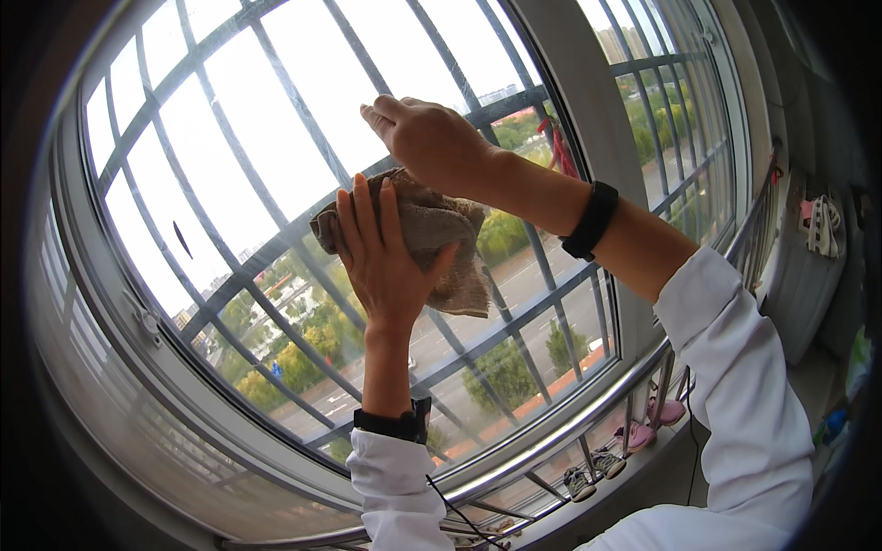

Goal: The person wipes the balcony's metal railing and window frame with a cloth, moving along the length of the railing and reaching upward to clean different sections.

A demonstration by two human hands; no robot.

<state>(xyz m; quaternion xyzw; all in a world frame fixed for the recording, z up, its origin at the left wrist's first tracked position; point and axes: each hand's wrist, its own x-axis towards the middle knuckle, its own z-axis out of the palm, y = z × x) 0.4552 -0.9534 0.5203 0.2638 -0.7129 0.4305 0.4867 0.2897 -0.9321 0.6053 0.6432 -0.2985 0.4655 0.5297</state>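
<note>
A crumpled grey-brown cloth (441,227) lies against the glass of a large window (241,158). My left hand (386,265) is spread over the cloth, fingers pointing up, pressing it to the pane. Just above and to the right is my right hand (434,141), its fingers bent and its wrist beside the cloth's upper edge. Whether its hidden fingers touch the glass or grip anything, I cannot tell. Each wrist wears a black band.
Dark metal bars (234,282) stand outside the window. A shiny metal rail (551,454) runs below it, with pink shoes (635,437) and dark sneakers (579,483) on the ledge. A window latch (147,321) sits at left; a red ribbon (561,151) hangs near the frame.
</note>
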